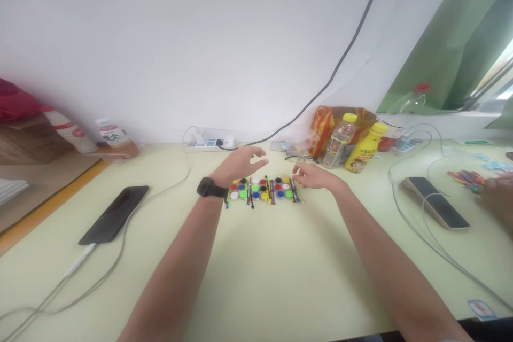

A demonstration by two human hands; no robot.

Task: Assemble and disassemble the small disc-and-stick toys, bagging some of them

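Note:
Rows of round coloured discs [263, 189], in red, white, black, blue, green and yellow, lie mid-table between upright bundles of thin coloured sticks [272, 192]. My left hand [239, 163] hovers at the back left of the discs, thumb and fingers apart with nothing between them. A black watch [207, 187] is on the left wrist and hides part of the left edge of the arrangement. At its right end, my right hand [311, 175] is beside the blue sticks [294, 191]. Its fingers are loosely bent and apart, and no held thing shows.
A black phone [114, 215] on a charging cable lies left. Behind are a power strip [210, 143], glasses [300, 158], a clear bottle [340, 141] and a yellow bottle [365, 148]. Right are a phone on a stand [436, 203] and another person's hand [499, 195] by coloured pieces.

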